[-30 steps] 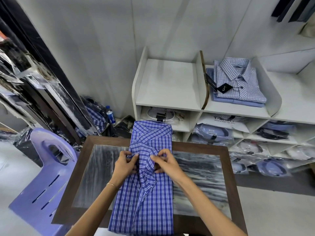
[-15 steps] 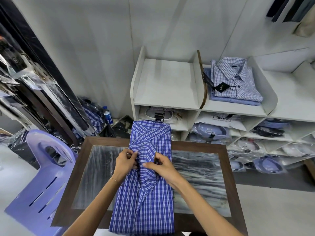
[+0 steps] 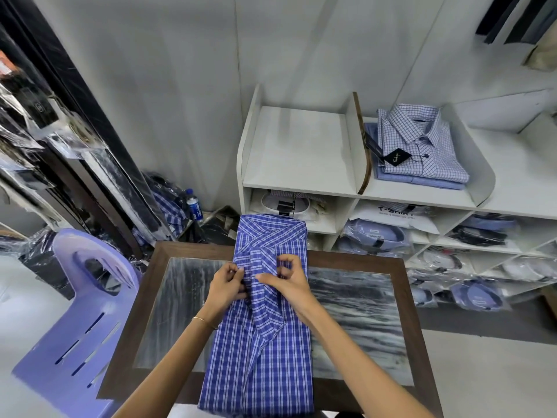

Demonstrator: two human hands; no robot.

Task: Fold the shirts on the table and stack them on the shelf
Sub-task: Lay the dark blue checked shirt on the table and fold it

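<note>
The blue plaid shirt (image 3: 262,321) lies lengthwise down the middle of the surface (image 3: 355,321), its far end overhanging at 12 o'clock. The left hand (image 3: 225,288) and right hand (image 3: 284,282) pinch its folded sleeves with curled fingers (image 3: 281,262). At 1 o'clock, the shelf (image 3: 301,152) holds a checked shirt (image 3: 419,143); a bag (image 3: 394,218) beneath reads "T-SHIR".

The blue checked cloth shirt (image 3: 265,327) runs off the bottom edge. Its folds hide some fingertips of both hands. Dark hanging clothes (image 3: 512,16) get cut off top right.
</note>
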